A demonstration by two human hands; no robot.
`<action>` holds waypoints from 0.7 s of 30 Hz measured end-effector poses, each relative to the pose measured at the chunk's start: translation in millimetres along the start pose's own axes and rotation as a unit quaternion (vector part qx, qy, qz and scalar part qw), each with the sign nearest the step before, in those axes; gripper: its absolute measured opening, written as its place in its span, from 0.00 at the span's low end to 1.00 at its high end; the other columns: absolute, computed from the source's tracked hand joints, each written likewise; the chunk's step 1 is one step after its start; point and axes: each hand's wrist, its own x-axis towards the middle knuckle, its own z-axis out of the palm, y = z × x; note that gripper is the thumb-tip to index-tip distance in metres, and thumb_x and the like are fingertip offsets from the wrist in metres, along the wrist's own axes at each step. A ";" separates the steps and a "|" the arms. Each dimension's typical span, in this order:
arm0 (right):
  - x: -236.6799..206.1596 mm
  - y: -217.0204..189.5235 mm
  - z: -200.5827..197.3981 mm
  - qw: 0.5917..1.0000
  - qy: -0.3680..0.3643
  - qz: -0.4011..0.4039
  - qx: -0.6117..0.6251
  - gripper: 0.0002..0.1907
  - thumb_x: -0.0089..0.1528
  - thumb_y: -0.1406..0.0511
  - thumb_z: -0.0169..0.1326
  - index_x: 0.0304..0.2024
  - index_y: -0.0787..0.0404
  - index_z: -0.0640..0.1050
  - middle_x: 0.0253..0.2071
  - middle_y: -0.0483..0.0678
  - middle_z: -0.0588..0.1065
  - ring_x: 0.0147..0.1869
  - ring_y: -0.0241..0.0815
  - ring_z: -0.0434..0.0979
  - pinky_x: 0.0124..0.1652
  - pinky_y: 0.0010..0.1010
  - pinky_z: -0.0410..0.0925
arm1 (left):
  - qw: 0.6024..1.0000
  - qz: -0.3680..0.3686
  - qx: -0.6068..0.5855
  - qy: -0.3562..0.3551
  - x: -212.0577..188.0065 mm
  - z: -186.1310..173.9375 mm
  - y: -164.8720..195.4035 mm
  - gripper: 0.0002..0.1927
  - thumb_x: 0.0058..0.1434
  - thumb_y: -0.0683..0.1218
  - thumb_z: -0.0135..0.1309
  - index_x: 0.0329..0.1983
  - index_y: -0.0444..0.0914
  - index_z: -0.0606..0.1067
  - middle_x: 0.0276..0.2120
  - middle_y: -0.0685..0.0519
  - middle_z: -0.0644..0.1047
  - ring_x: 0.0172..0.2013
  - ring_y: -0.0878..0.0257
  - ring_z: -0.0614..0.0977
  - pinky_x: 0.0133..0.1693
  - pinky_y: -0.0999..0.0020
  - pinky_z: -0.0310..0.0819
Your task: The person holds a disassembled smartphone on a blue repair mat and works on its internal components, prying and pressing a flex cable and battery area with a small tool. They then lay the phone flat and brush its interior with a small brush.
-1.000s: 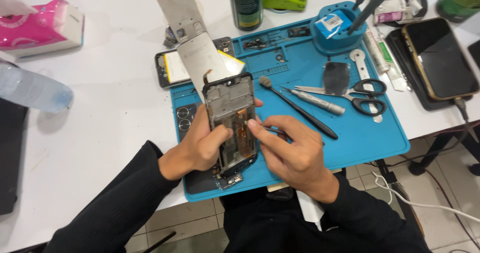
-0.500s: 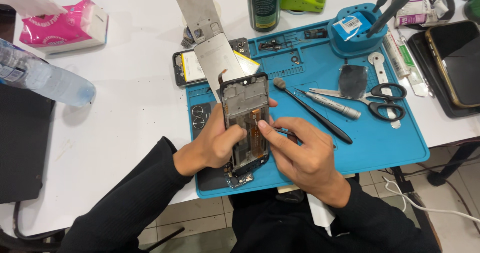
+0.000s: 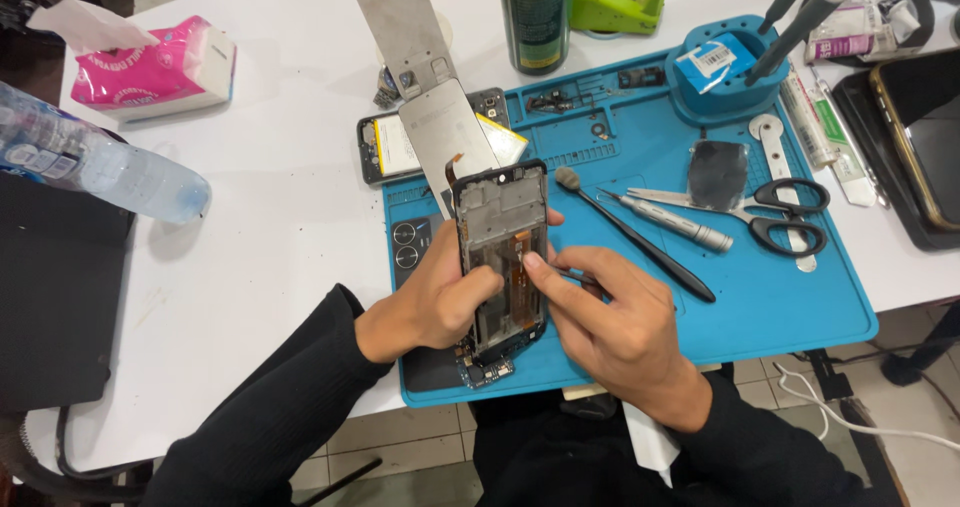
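Note:
My left hand [image 3: 435, 302] grips an opened phone frame [image 3: 500, 222] from its left side and holds it tilted over a blue work mat [image 3: 800, 297]. The frame's inside faces me, with metal shielding and an orange flex strip showing. My right hand [image 3: 610, 322] pinches a thin metal tool, likely tweezers [image 3: 572, 275], whose tip touches the middle of the frame. A small circuit board [image 3: 487, 372] lies just below the frame on the mat.
On the mat lie a black brush-tipped stick [image 3: 640, 237], a silver screwdriver [image 3: 670, 222], scissors [image 3: 785, 217] and a round blue tool holder [image 3: 725, 72]. Two metal phone plates [image 3: 410, 32] stand behind. A tissue pack [image 3: 150, 67], a plastic bottle [image 3: 95, 167] and a green can [image 3: 535, 17] sit on the white table.
The view has drifted slightly; both hands stay on the phone frame. My right hand's fingers have shifted a little toward the frame's middle with the tool.

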 end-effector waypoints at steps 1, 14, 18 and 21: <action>1.0 0.0 -1.1 1.000 0.000 0.000 0.004 0.23 0.55 0.76 0.64 0.52 0.58 0.82 0.41 0.50 0.77 0.31 0.40 0.74 0.29 0.29 0.67 | 1.000 0.004 0.009 0.004 0.7 0.1 0.4 0.26 0.56 0.42 0.40 0.58 0.30 0.72 0.45 0.46 0.80 0.48 0.59 0.82 0.56 0.63 0.77; 0.0 3.9 -4.3 1.000 0.004 -0.003 0.019 0.24 0.53 0.78 0.62 0.52 0.60 0.81 0.41 0.51 0.77 0.32 0.40 0.76 0.29 0.28 0.68 | 0.997 0.059 0.020 0.036 2.0 6.0 -5.2 0.36 0.55 0.39 0.41 0.71 0.33 0.60 0.63 0.42 0.71 0.60 0.56 0.79 0.67 0.61 0.73; -1.3 0.4 -1.7 1.000 0.002 0.005 0.011 0.23 0.53 0.77 0.62 0.51 0.59 0.82 0.39 0.50 0.77 0.31 0.40 0.75 0.29 0.28 0.69 | 0.996 0.061 -0.057 0.042 -1.6 7.2 -5.2 0.48 0.53 0.36 0.39 0.80 0.39 0.42 0.69 0.40 0.69 0.72 0.53 0.71 0.73 0.56 0.68; 0.3 -8.7 2.5 1.000 -0.005 0.011 0.015 0.24 0.53 0.78 0.62 0.52 0.60 0.81 0.40 0.51 0.76 0.32 0.41 0.75 0.31 0.30 0.68 | 0.992 0.062 -0.090 0.054 -9.2 7.2 -1.9 0.41 0.58 0.35 0.40 0.77 0.37 0.47 0.67 0.41 0.66 0.67 0.53 0.74 0.70 0.57 0.69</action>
